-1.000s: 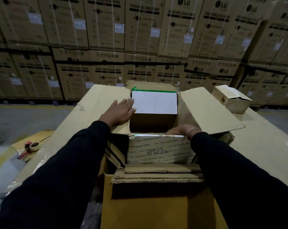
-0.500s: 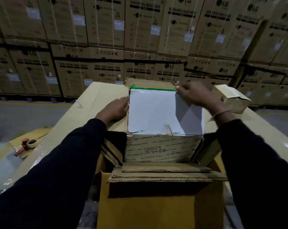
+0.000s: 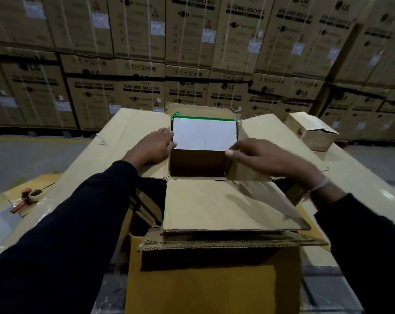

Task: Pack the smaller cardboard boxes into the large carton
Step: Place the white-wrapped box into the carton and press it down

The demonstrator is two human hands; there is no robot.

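Carton [image 3: 214, 214] open before me, white-topped box [image 3: 204, 134] already seated at far end, dark gap beside it. My left hand [image 3: 153, 146] flat, fingers spread, pressing left flap outward. My right hand [image 3: 260, 155] open, fingertips on right flap edge, pinching nothing. Keep flaps wide, near flap down. Next small box [image 3: 312, 130] waits well apart, far right; lower it square into gap.

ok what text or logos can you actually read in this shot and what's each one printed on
"LG": on the stacked cartons along the back wall, repeated on many faces.
"WASHING MACHINE": on the same cartons, clearest on one lower box.
White stickers on those cartons: print too small to read.
White sheet in the large carton: blank.
Small box at right: no readable text.
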